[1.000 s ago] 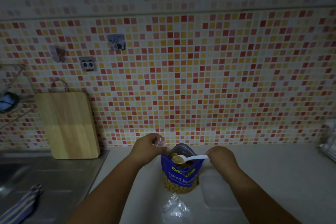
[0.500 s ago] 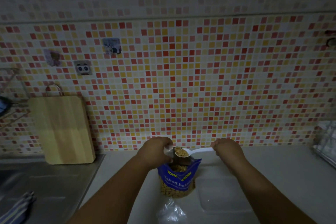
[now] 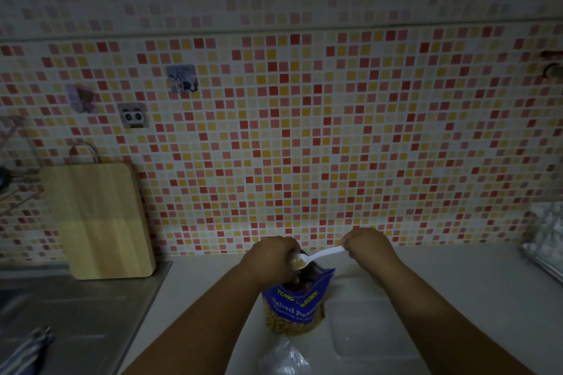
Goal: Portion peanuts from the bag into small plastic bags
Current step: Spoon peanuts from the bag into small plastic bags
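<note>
View from the person's head, looking down at a dim kitchen counter (image 3: 457, 298). Nearest the camera, at the bottom edge, lies a crumpled clear plastic bag (image 3: 285, 356), and just to its right a flat clear plastic tray (image 3: 374, 332) rests on the counter. Both bare forearms reach forward from the bottom corners. Between them stands the blue peanut bag (image 3: 297, 306), upright and open at the top, with peanuts showing through its clear lower part. Above the bag's mouth, the left hand (image 3: 271, 259) has its fingers curled round a small plastic bag (image 3: 292, 258), of which only a faint glimmer of film shows beside the knuckles. The right hand (image 3: 370, 245) pinches the end of a white plastic spoon (image 3: 323, 254), fingers closed on the handle. The spoon slopes down to the left, and its bowl, heaped with peanuts, touches the left hand at the small bag. To the left, a steel sink surround (image 3: 76, 313) holds a striped cloth (image 3: 24, 353) at the lower corner. Farther back, a wooden cutting board (image 3: 97, 219) leans upright against the wall. The wall (image 3: 304, 146) is covered in small red, orange and yellow mosaic tiles, with a panda sticker (image 3: 132, 114) above the board. At the far right edge, a blurred wire rack (image 3: 545, 240) is partly visible.
</note>
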`<state>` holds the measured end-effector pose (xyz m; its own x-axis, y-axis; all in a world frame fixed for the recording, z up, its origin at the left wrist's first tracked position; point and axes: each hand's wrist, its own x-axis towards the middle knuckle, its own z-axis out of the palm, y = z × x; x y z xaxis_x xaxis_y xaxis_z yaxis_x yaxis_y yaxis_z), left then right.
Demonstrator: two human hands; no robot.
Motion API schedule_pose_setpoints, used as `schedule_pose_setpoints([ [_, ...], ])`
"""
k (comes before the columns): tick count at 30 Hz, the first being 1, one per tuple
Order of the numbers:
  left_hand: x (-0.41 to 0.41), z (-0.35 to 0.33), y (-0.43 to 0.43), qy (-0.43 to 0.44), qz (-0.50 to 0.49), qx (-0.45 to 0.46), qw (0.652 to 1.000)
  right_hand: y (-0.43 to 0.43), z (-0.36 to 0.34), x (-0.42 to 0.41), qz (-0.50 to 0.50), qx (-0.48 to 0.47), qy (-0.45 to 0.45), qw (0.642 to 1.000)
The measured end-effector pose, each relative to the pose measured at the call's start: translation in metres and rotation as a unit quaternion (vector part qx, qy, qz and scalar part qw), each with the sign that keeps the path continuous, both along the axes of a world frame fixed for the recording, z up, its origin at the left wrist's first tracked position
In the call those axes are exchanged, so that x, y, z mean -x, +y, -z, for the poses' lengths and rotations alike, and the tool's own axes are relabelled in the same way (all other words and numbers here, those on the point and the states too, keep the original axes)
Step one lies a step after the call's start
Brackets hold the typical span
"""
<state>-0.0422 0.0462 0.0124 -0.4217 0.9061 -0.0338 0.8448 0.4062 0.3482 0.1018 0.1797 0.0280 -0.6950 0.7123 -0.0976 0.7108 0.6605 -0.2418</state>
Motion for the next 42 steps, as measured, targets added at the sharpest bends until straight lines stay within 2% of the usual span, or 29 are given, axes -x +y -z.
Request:
schedule_pose_setpoints([
  [1, 0.000, 0.001, 0.001, -0.010, -0.001, -0.008, 1.000, -0.002, -0.001, 0.000, 0.005, 0.003, 0.052, 0.999],
  [4, 0.000, 0.003, 0.003, -0.060, -0.009, -0.053, 0.997, -0.010, -0.009, 0.005, -0.018, -0.017, 0.124, 0.992],
  [7, 0.000, 0.002, 0.001, -0.120, -0.028, -0.127, 0.984, -0.025, -0.025, 0.010, -0.113, -0.056, 0.181, 0.975],
  [9, 0.001, 0.000, -0.002, -0.167, -0.050, -0.179, 0.968, -0.031, -0.032, 0.009, -0.194, -0.173, 0.210, 0.943],
  [11, 0.005, 0.001, -0.006, -0.252, -0.073, -0.226, 0.938, -0.034, -0.039, 0.003, -0.227, -0.276, 0.253, 0.899],
  [14, 0.013, -0.001, -0.014, -0.422, -0.099, -0.291, 0.853, -0.030, -0.053, -0.006, -0.191, -0.332, 0.322, 0.866],
  [16, 0.019, -0.003, -0.020, -0.481, -0.111, -0.317, 0.810, -0.028, -0.054, -0.006, -0.138, -0.333, 0.343, 0.868],
  [17, 0.022, -0.004, -0.023, -0.501, -0.114, -0.324, 0.795, -0.028, -0.051, -0.005, -0.123, -0.317, 0.325, 0.882],
  [20, 0.027, -0.005, -0.030, -0.540, -0.107, -0.335, 0.765, -0.037, -0.027, 0.004, -0.119, -0.210, 0.176, 0.954],
  [22, 0.028, -0.004, -0.033, -0.541, -0.103, -0.335, 0.764, -0.045, -0.006, 0.010, -0.141, -0.160, 0.090, 0.973],
  [24, 0.027, -0.003, -0.035, -0.536, -0.108, -0.332, 0.769, -0.052, 0.011, 0.013, -0.136, -0.139, 0.058, 0.979],
  [29, 0.028, 0.003, -0.038, -0.497, -0.129, -0.300, 0.804, -0.065, 0.036, 0.021, -0.046, -0.056, 0.057, 0.996],
  [36, 0.023, 0.012, -0.040, -0.469, -0.131, -0.239, 0.840, -0.073, 0.040, 0.035, 0.062, 0.077, 0.054, 0.994],
  [39, 0.022, 0.012, -0.038, -0.473, -0.130, -0.236, 0.839, -0.068, 0.039, 0.034, 0.096, 0.103, 0.058, 0.988],
  [42, 0.029, 0.013, -0.038, -0.486, -0.149, -0.258, 0.822, -0.058, 0.045, 0.027, 0.093, 0.070, 0.072, 0.991],
])
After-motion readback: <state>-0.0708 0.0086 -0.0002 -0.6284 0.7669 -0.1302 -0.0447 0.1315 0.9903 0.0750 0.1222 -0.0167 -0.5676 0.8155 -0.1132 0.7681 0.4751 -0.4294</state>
